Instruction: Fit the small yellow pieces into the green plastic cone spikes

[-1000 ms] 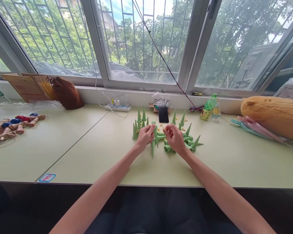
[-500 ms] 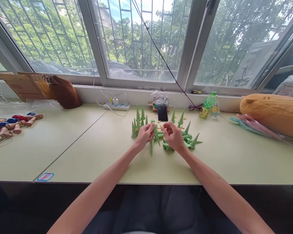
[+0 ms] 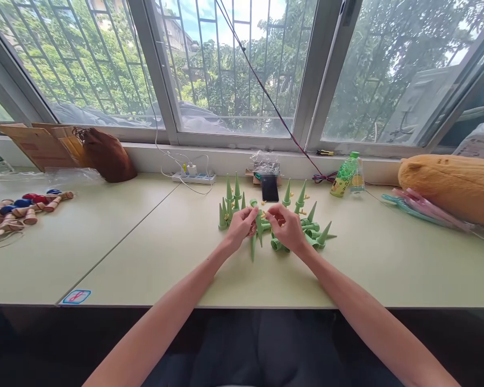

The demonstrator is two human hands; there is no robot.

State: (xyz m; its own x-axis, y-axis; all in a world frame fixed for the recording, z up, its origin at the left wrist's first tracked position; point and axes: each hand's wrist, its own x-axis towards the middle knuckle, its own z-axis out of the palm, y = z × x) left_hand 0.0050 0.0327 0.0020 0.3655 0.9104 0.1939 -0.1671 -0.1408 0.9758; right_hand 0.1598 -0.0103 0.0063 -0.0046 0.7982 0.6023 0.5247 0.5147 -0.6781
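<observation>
My left hand (image 3: 242, 224) is closed around a green plant watering spike (image 3: 260, 231), its cone pointing down and its cap end above the thumb. To its right, my right hand (image 3: 286, 226) pinches a small yellow valve (image 3: 265, 214) between thumb and fingertips, close to the spike's side; whether the two touch I cannot tell. Behind my left hand several green spikes (image 3: 228, 191) stand point up. More upright spikes (image 3: 300, 198) with yellow valves stand beyond my right hand. Several other spikes (image 3: 325, 235) lie in a heap beside and partly behind that hand.
A black phone (image 3: 270, 189) lies behind the spikes. A power strip (image 3: 199, 177) runs along the wall, and a green bottle (image 3: 344, 174) stands back right. Wooden kendamas (image 3: 28, 208) lie at far left, a tan plush (image 3: 452, 185) at far right. The table's front edge (image 3: 266, 307) runs below my forearms.
My right hand has brought the yellow valve slightly nearer the spike in my left hand. The held spike has tilted a little more upright. The whole view has shifted slightly.
</observation>
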